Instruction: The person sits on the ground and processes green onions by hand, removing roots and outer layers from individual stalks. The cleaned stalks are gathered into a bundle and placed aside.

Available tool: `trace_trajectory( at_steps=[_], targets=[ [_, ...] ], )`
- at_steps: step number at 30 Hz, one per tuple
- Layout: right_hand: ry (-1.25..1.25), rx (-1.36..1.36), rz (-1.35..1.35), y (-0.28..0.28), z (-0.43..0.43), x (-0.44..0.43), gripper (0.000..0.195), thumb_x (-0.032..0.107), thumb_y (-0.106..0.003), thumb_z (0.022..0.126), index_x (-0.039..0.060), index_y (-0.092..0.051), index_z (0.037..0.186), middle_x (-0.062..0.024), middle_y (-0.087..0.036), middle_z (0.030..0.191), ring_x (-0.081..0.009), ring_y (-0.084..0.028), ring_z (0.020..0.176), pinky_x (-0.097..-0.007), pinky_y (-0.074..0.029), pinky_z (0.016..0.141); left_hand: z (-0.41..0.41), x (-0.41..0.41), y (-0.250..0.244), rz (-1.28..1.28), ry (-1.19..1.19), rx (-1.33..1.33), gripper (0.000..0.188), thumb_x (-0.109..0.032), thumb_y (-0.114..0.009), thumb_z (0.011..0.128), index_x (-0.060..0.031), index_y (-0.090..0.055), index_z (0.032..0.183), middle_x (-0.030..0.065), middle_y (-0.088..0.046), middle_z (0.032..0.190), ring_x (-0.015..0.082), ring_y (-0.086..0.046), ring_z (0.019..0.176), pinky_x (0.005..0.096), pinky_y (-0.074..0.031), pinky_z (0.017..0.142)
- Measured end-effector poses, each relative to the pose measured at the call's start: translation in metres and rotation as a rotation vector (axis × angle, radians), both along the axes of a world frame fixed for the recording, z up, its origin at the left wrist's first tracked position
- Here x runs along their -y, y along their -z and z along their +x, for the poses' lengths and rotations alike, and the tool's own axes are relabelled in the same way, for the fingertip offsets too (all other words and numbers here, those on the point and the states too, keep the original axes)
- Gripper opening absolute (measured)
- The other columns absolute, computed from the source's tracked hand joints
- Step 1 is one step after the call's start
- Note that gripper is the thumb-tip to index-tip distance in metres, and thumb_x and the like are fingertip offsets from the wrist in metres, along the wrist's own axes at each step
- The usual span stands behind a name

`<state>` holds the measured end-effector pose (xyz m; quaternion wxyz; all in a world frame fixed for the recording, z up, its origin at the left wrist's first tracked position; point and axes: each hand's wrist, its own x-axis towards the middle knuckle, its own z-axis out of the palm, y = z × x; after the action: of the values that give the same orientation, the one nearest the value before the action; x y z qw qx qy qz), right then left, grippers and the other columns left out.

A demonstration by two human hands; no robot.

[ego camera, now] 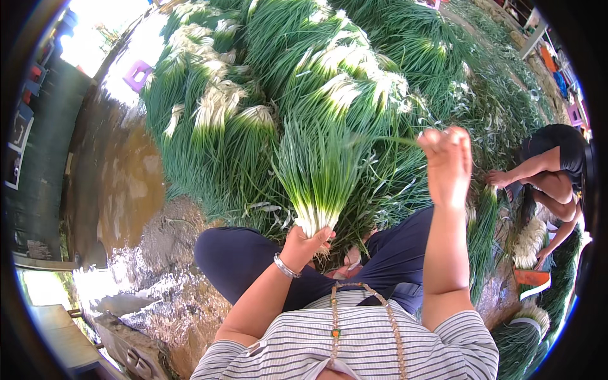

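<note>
My left hand (308,247) grips a bunch of green onions (318,190) by its white root ends, in front of my lap. The leaves fan out upward and away from me. Raised to the right of the bunch, my right hand (446,147) pinches a thin green leaf (396,140) that stretches left toward the bunch. Blur hides whether its far end is still attached. Loose leaves and trimmings (380,185) lie under and beside the bunch, near my knees.
Heaped bundles of green onions (332,95) fill the ground ahead. At right a crouching person (551,166) handles onions near stacked bundles (527,242) and an orange object (532,276). Wet concrete floor (128,190) spreads at left, with a purple plastic stool (137,76) behind.
</note>
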<state>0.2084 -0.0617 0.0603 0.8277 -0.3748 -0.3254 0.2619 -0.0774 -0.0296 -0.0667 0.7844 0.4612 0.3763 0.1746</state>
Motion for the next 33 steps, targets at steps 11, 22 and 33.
trace_trajectory(
  at_steps=[11,22,33],
  targets=[
    [-0.344,0.844,-0.822,0.059,-0.097,0.013,0.028,0.022,-0.07,0.083,-0.0008,-0.059,0.096,-0.0006,-0.06,0.072,-0.0083,-0.055,0.064,-0.0259,-0.045,0.058,0.013,0.008,-0.001,0.731,-0.016,-0.182,0.033,-0.001,-0.067,0.081,-0.0004,-0.058,0.113,0.0059,-0.064,0.099,0.0093,-0.057,0.083,0.0257,-0.048,0.07],
    [-0.449,0.023,-0.727,0.067,-0.089,0.026,0.015,0.006,-0.053,0.094,-0.0009,-0.059,0.107,-0.0014,-0.06,0.086,-0.0076,-0.054,0.08,-0.023,-0.045,0.071,0.007,0.008,-0.007,-0.039,-0.096,0.169,0.035,-0.023,-0.064,0.089,-0.0025,-0.056,0.116,0.0047,-0.064,0.103,0.0119,-0.06,0.088,0.0273,-0.05,0.073],
    [-0.145,1.56,-1.193,0.101,-0.014,0.048,0.024,0.023,-0.066,0.082,0.0067,-0.062,0.1,-0.0143,-0.065,0.094,-0.0319,-0.064,0.077,-0.0408,-0.051,0.063,0.008,-0.004,0.002,0.069,-0.278,0.028,0.031,-0.013,-0.063,0.089,-0.0019,-0.057,0.117,0.0077,-0.065,0.106,0.0136,-0.063,0.088,0.0256,-0.052,0.069]
  ],
)
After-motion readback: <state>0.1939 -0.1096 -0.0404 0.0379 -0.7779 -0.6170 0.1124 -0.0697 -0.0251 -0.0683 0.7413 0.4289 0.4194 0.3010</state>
